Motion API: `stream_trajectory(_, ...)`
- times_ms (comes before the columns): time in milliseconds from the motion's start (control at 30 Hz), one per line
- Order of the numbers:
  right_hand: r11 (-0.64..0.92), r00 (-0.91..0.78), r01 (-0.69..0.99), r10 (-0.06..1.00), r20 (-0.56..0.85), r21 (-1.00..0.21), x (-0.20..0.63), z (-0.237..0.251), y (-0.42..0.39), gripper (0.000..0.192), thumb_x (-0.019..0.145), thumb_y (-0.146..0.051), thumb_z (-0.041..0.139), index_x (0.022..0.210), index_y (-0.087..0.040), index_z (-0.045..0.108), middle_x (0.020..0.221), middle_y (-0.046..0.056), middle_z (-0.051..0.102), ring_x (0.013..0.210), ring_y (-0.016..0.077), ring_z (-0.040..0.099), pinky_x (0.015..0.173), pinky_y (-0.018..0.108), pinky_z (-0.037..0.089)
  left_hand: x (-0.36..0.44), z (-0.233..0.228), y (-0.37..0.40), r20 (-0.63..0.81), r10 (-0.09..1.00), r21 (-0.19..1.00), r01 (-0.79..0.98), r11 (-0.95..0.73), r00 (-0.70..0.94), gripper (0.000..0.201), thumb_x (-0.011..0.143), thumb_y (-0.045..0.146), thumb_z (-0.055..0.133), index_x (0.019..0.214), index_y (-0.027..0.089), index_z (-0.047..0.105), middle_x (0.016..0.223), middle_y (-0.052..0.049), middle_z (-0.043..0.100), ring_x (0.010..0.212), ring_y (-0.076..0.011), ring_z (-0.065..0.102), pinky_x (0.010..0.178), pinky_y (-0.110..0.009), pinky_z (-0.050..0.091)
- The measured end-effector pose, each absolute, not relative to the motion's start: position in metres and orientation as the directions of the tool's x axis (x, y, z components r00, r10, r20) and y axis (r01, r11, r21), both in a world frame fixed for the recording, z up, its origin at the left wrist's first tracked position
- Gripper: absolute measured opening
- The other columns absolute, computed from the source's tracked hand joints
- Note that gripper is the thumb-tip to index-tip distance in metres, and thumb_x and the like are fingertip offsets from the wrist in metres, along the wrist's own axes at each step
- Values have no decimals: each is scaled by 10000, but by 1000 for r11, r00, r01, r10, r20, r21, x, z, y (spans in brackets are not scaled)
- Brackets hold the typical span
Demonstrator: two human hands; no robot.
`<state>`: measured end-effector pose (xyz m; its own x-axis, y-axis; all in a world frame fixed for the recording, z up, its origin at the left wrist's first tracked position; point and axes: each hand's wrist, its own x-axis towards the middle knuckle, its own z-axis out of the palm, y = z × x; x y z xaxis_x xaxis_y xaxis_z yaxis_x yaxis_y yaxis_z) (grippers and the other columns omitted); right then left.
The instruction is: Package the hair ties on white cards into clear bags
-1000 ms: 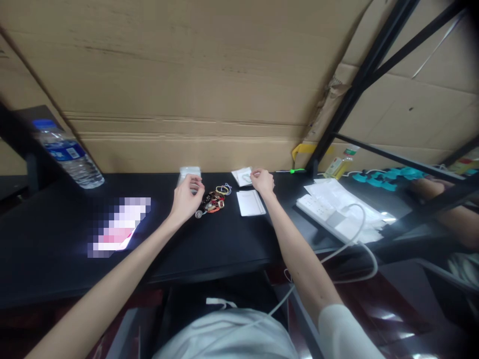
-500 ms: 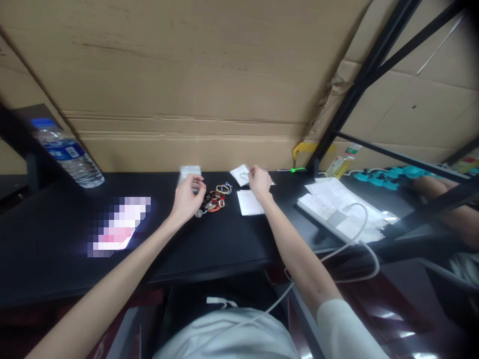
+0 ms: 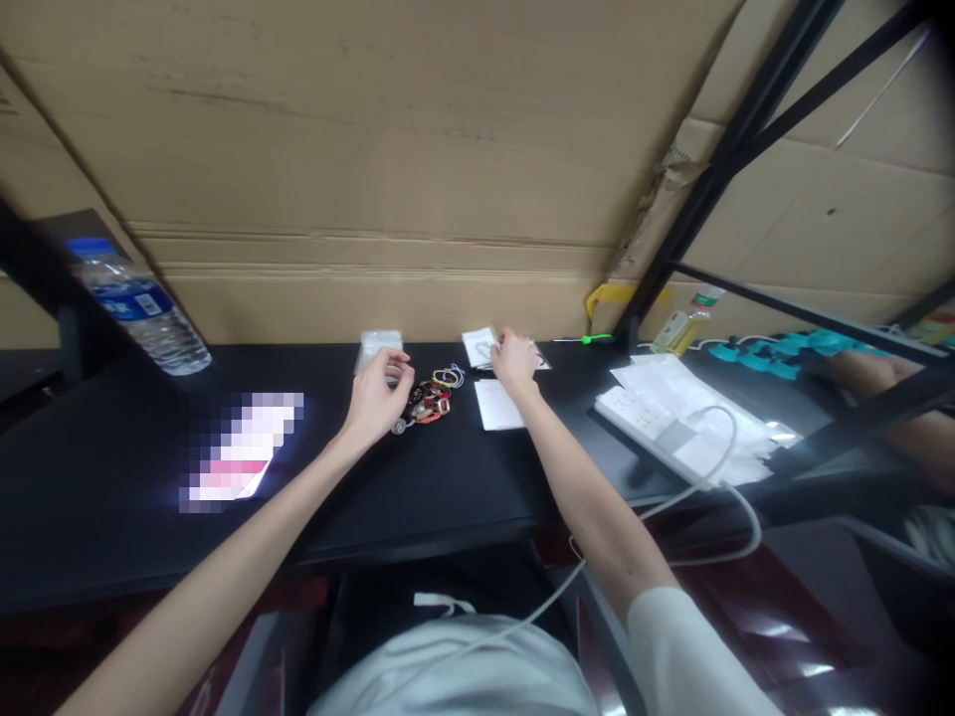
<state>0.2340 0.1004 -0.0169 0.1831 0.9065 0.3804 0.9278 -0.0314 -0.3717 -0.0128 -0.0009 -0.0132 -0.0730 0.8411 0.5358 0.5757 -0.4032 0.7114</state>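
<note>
Left hand (image 3: 377,396) fingers pinched near clear plastic packet (image 3: 375,348), beside pile of coloured rings (image 3: 431,395); right hand (image 3: 514,362) grips small white card (image 3: 481,347).

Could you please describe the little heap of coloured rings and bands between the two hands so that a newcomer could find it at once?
Start at the black table that runs along the cardboard wall. Near its back edge, the left hand and right hand frame a small pile of rings and bands. Its neighbours are white packets and cards; it alone is a tangle of yellow, orange and dark loops.
</note>
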Motion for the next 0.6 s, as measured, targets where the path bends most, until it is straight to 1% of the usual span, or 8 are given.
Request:
stream_trajectory(67, -20, 172, 933, 901, 398, -358, 233, -17, 98, 181, 1008, -261, 585, 1134, -194, 698, 1188, 170, 714, 1142, 314, 674, 967, 412, 529, -12, -12, -1, 533, 843, 712, 577, -401, -72, 167, 929, 331, 618, 1051, 218, 636, 1007, -61, 747, 860, -201, 719, 724, -310, 533)
stream_trajectory(167, -6, 155, 941, 896, 415, -338, 233, -18, 97, 220, 1032, -257, 530, 1092, -190, 732, 1209, 174, 708, 1169, 318, 655, 965, 408, 529, -12, -11, -3, 525, 848, 716, 575, -396, -70, 167, 938, 347, 612, 1044, 221, 639, 1036, -70, 748, 877, -208, 719, 726, -316, 537)
stream_trajectory(233, 11, 133, 942, 906, 401, -336, 234, -19, 96, 249, 1041, -265, 517, 1086, -187, 749, 1171, 171, 727, 1160, 314, 660, 957, 400, 531, -11, -10, -4, 520, 851, 721, 571, -392, -72, 172, 942, 359, 607, 1040, 222, 643, 1043, -74, 749, 890, -215, 720, 721, -317, 541)
stream_trajectory(333, 39, 92, 944, 923, 373, -329, 235, -18, 95, 265, 1038, -337, 560, 1073, -183, 773, 1112, 166, 756, 1155, 313, 667, 957, 392, 533, -11, -8, -5, 497, 864, 743, 551, -378, -77, 194, 951, 385, 597, 1040, 220, 650, 1021, -77, 746, 877, -217, 718, 701, -313, 552)
stream_trajectory(433, 59, 54, 949, 937, 345, -310, 238, -14, 91, 334, 1006, -456, 633, 1099, -175, 788, 1159, 182, 757, 1169, 322, 672, 968, 399, 530, -11, -9, -5, 474, 877, 766, 531, -363, -83, 213, 954, 401, 595, 1045, 217, 654, 1007, -79, 744, 849, -213, 717, 683, -309, 563)
stream_trajectory(600, 96, -36, 957, 976, 214, -275, 243, -4, 84, 466, 958, -576, 685, 1148, -162, 787, 1182, 182, 764, 1117, 325, 714, 937, 387, 529, -11, -12, -3, 469, 879, 774, 517, -365, -82, 218, 965, 412, 583, 1048, 223, 652, 992, -72, 745, 854, -215, 726, 662, -302, 568)
